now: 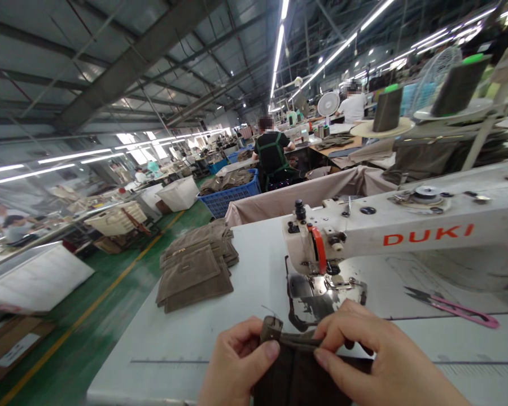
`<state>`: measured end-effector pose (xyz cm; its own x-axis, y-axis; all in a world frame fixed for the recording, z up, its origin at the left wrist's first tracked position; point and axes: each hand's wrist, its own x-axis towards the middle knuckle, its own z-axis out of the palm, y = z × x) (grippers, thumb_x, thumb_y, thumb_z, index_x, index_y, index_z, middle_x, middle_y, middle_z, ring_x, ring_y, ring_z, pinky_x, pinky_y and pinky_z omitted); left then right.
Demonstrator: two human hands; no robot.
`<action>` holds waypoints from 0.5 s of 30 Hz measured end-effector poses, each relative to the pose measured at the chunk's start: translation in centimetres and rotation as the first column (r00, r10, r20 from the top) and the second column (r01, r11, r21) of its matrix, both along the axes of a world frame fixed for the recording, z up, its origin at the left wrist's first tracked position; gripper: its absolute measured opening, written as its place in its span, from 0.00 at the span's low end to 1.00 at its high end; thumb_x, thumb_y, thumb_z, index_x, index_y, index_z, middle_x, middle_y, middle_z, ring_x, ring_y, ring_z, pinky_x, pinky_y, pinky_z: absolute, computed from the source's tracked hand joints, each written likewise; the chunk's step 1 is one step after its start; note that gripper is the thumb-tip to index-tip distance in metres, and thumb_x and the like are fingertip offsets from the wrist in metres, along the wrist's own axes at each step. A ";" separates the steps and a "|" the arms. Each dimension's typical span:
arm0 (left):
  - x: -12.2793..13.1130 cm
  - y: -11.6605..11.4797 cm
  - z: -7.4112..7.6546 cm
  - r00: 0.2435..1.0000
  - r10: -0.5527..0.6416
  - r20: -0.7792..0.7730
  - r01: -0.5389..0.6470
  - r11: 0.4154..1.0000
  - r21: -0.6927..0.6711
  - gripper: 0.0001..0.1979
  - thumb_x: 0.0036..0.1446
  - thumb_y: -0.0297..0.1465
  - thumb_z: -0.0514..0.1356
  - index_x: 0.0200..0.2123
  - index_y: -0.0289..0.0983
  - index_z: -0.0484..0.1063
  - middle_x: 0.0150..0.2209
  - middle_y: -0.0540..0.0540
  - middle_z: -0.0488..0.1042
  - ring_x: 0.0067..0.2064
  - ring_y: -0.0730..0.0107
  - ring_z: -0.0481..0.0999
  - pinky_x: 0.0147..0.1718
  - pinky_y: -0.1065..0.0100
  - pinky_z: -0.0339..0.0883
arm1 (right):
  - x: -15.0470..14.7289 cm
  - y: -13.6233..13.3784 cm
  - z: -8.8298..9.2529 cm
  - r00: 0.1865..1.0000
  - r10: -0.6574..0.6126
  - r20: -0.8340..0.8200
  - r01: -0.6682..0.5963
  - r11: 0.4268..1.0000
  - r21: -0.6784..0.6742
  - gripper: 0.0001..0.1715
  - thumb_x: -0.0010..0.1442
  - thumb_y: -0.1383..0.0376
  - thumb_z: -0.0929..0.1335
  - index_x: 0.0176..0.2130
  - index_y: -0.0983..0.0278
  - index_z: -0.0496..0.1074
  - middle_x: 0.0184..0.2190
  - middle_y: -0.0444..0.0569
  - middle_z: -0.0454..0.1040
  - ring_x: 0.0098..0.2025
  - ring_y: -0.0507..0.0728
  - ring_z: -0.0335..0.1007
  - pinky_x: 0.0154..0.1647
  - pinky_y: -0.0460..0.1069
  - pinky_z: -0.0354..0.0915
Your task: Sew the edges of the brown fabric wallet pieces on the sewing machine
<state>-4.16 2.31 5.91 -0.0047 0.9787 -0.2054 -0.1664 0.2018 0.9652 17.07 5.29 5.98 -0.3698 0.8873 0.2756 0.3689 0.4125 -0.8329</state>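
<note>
A dark olive-brown fabric piece point(298, 375) hangs over the front edge of the sewing table, with a folded end standing up at its top. My left hand point(241, 358) pinches that folded end between thumb and fingers. Farther right along the same edge, my right hand point(355, 349) grips the fabric between thumb and fingertips. A loose thread sticks up beside the fold. Just behind the fabric is the metal needle plate and presser area point(317, 293) of a white sewing machine point(423, 225) marked DUKI.
Pink-handled thread snips point(457, 307) lie under the machine arm. Stacked brown fabric pieces point(197, 268) sit on the table's left side. Beyond are a blue crate point(231, 194), pink cloth point(313, 192), thread cones point(387, 110) and a seated person point(273, 149).
</note>
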 end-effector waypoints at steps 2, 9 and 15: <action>-0.2 0.0 -0.1 1.000 -0.011 -0.007 0.011 1.000 -0.002 0.14 0.43 0.38 0.71 0.29 0.34 0.76 0.28 0.47 0.74 0.29 0.70 0.71 0.29 0.72 0.63 | -0.1 0.0 0.2 0.999 -0.026 0.040 0.026 1.000 0.017 0.06 0.51 0.68 0.68 0.25 0.58 0.68 0.29 0.42 0.72 0.32 0.54 0.69 0.32 0.47 0.66; -1.5 1.3 1.9 0.908 -0.356 -0.221 0.329 0.932 -0.152 0.16 0.49 0.39 0.67 0.35 0.32 0.74 0.28 0.48 0.73 0.29 0.72 0.69 0.28 0.73 0.60 | -0.1 -0.5 1.3 0.860 0.481 0.169 -0.498 0.864 0.074 0.19 0.59 0.75 0.61 0.43 0.54 0.71 0.33 0.40 0.75 0.35 0.51 0.70 0.35 0.42 0.63; 0.0 8.8 -1.1 0.337 -0.266 -0.903 0.483 0.872 -0.077 0.05 0.54 0.31 0.61 0.29 0.34 0.74 0.26 0.49 0.74 0.29 0.67 0.72 0.27 0.71 0.62 | -1.5 2.8 -5.6 0.837 0.215 0.504 -0.428 0.830 0.357 0.12 0.63 0.70 0.64 0.45 0.58 0.73 0.32 0.44 0.74 0.38 0.54 0.69 0.41 0.47 0.64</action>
<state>-4.15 11.08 4.81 0.3050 0.9392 -0.1577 0.8216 -0.1757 0.5423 15.52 8.08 0.34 -0.7833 0.5154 0.3476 0.4166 0.8502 -0.3219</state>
